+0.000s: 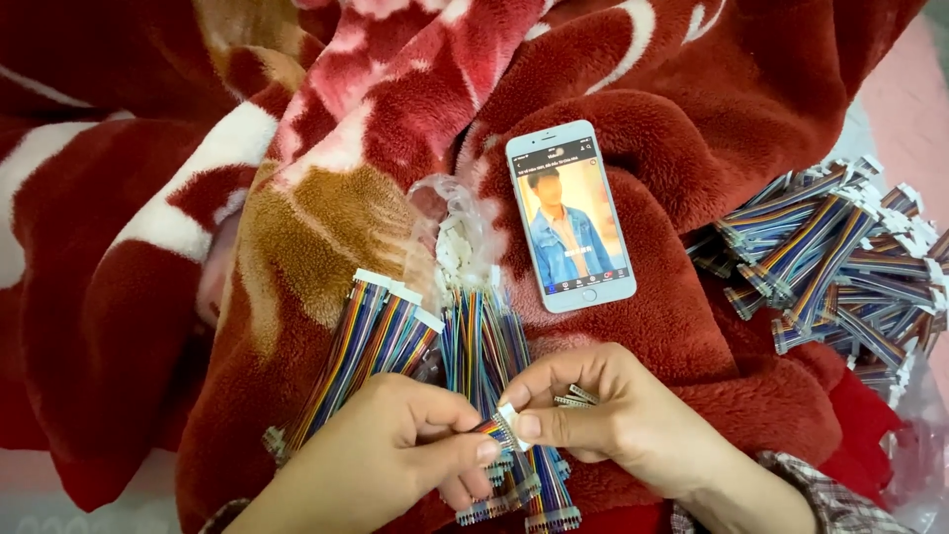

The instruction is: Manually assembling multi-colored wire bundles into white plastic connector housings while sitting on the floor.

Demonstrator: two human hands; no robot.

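Note:
My left hand [395, 445] pinches the end of a short multicoloured ribbon cable [491, 431] between thumb and forefinger. My right hand [603, 415] grips the small white connector [510, 413] on that cable's tip, with a few more small connectors [575, 398] tucked in its fingers. Under my hands lies a bundle of similar ribbon cables [484, 346]. To its left, three cables with white connectors [376, 341] lie side by side on the blanket.
A white phone [570, 215] with its screen lit lies face up on the red patterned fleece blanket [326, 218]. A large pile of finished ribbon cables [840, 262] sits at the right. A clear plastic bag of small white connectors [455, 237] lies above the bundle.

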